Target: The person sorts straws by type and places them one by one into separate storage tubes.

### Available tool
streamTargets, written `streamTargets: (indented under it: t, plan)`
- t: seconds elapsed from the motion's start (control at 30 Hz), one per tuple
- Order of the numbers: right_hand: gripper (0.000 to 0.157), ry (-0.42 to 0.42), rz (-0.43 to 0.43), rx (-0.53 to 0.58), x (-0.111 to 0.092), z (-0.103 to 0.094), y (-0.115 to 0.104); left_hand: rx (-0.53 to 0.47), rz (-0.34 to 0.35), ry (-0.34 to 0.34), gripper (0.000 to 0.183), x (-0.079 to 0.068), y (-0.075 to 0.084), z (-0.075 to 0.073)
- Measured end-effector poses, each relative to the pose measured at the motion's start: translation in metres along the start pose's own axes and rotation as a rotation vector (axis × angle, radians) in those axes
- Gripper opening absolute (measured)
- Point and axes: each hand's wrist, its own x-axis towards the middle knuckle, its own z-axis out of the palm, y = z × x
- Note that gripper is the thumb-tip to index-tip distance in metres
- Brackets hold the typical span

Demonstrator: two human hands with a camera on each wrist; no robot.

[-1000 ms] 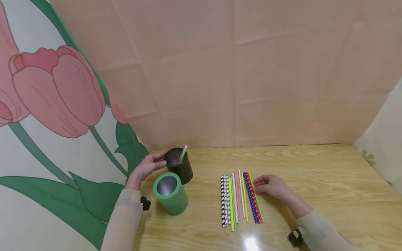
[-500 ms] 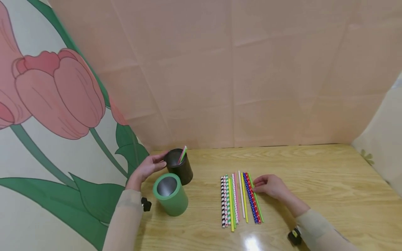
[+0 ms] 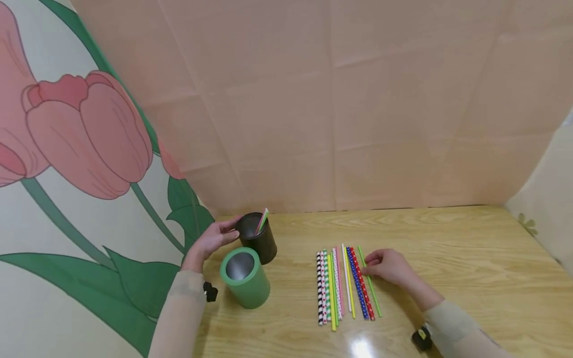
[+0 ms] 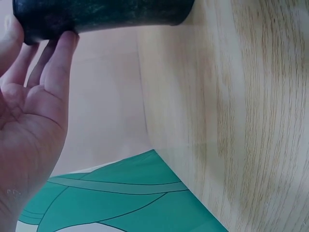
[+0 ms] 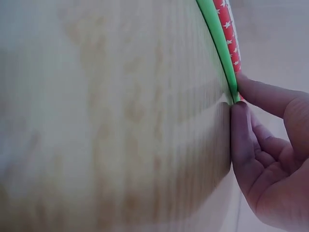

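My left hand point(image 3: 216, 239) holds the black cup point(image 3: 264, 248) by its rim, thumb on one side and fingers on the other; the left wrist view shows the dark wall of this cup point(image 4: 111, 14) lying against the fingertips. A few thin straws point(image 3: 262, 219), pink and green, lean inside it. At the right end of a row of straws, my right hand point(image 3: 390, 267) pinches a thin green straw point(image 3: 372, 285) between thumb and forefinger. That green straw point(image 5: 219, 41) lies beside a red straw with white stars point(image 5: 227, 29) in the right wrist view.
A green cup point(image 3: 250, 292) stands in front of the black one. Several patterned and plain straws lie side by side on the wooden table point(image 3: 470, 278), among them a blue straw point(image 3: 358, 284) and a black-striped straw point(image 3: 320, 293). A pinkish sheet point(image 3: 380, 124) hangs behind.
The thin green straw has shifted slightly right, so a gap now separates it from the red straw. The left hand keeps its hold on the black cup.
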Motion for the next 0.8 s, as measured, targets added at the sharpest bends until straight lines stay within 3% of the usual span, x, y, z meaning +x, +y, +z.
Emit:
streamTargets:
  t: [0.27, 0.53, 0.8]
  plan:
    - [0.040, 0.025, 0.010, -0.032, -0.002, -0.002, -0.001, -0.013, 0.009, -0.011, 0.060, 0.001, 0.001, 0.001]
    - [0.036, 0.011, 0.039, 0.028, -0.003, -0.003, -0.006, -0.004, 0.015, -0.012, 0.059, 0.000, 0.000, 0.000]
    - [0.037, 0.007, 0.062, 0.005, -0.006, -0.002, -0.011, -0.012, 0.014, -0.011, 0.060, 0.000, 0.002, 0.001]
